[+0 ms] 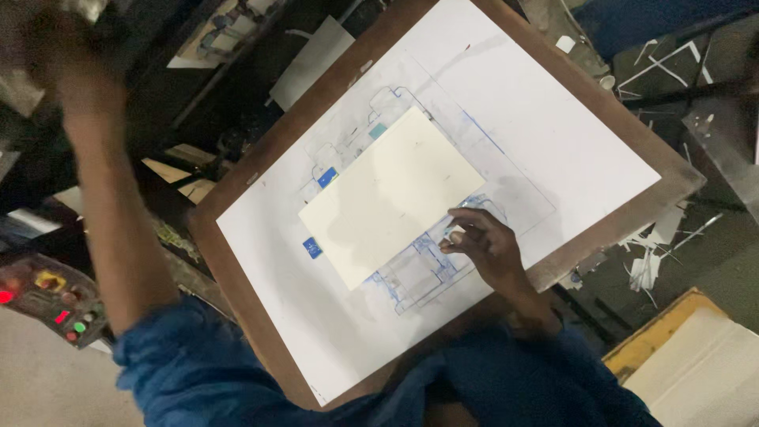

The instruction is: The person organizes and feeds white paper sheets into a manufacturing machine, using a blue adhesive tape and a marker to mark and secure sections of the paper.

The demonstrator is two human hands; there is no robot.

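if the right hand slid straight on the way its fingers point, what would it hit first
The right hand has its fingertips at the edge of the cream sheet, pointing up and left across the board. It would most likely meet that sheet first; whether they already touch it is unclear.
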